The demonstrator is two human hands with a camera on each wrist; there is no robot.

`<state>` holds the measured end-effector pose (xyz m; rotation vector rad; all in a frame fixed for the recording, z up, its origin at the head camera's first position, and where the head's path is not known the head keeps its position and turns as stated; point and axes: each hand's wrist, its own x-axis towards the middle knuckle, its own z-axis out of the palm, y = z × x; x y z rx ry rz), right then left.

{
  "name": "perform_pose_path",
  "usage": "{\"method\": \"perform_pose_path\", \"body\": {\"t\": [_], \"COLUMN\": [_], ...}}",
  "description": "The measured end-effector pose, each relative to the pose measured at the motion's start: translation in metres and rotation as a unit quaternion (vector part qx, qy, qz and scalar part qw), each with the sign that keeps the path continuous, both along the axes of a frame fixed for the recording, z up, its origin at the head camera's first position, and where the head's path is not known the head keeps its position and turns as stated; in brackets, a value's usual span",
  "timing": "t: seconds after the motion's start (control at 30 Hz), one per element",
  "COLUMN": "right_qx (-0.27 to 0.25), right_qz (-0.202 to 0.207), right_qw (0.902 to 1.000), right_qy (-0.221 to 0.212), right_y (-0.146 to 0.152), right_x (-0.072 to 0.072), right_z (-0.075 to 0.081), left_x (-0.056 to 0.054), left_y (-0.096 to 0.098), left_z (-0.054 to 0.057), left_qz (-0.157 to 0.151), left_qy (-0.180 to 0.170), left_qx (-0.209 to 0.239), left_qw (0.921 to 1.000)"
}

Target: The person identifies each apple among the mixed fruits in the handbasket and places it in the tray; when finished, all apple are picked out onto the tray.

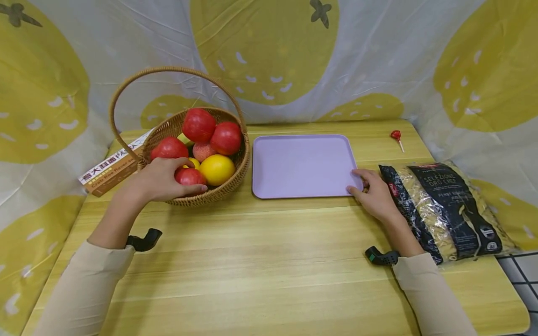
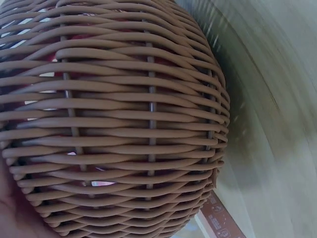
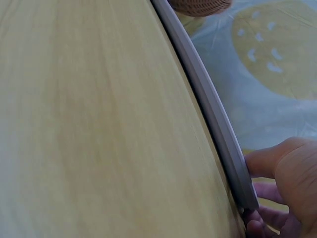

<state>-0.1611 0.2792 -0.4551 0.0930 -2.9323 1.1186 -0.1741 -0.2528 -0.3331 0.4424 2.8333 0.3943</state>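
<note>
My left hand (image 1: 164, 181) reaches over the near rim of a wicker basket (image 1: 206, 199) and grips a red apple (image 1: 190, 177), thumb on the near side and fingers on the far side. A yellow lemon (image 1: 217, 170) lies right beside that apple. In the left wrist view, the basket's woven wall (image 2: 114, 114) fills most of the frame and hides the fruit. My right hand (image 1: 374, 193) pinches the right edge of a light purple tray (image 1: 302, 168). The right wrist view shows thumb and fingers at the corner of the tray (image 3: 210, 99).
More red fruit (image 1: 199, 125) is piled in the basket under its tall handle (image 1: 176, 70). Behind the basket lies a pasta box (image 1: 111, 175). A large bag of penne (image 1: 449, 210) sits beside my right forearm, and a red lollipop (image 1: 396, 135) lies at the back right.
</note>
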Motion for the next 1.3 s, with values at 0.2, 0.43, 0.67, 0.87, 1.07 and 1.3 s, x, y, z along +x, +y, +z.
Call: {"method": "perform_pose_path", "body": {"t": [0.2,0.43,0.67,0.87,1.07,1.3], "right_qx": [0.002,0.004,-0.001,-0.004,-0.008,-0.011], "right_qz": [0.000,-0.006,-0.010,-0.011,-0.010,-0.012], "right_qw": [1.0000,0.9999,0.9998,0.9997,0.9996,0.9996], "right_qy": [0.003,0.009,0.015,0.021,0.026,0.022], "right_y": [0.000,0.001,0.002,0.003,0.002,0.004], "right_x": [0.000,0.000,-0.001,-0.001,0.000,0.001], "right_z": [-0.001,-0.003,-0.006,-0.008,-0.009,-0.010], "left_x": [0.003,0.006,0.009,0.008,0.011,0.006], "left_y": [0.000,0.003,0.008,0.015,0.031,0.059], "left_z": [0.002,0.004,0.001,0.001,0.004,0.007], "left_qz": [0.012,0.028,0.072,0.063,0.065,0.052], "left_qy": [0.041,0.065,0.117,0.163,0.178,0.165], "left_qx": [0.027,0.059,0.148,0.202,0.220,0.259], "left_qw": [0.9987,0.9957,0.9794,0.9637,0.9569,0.9503]}}
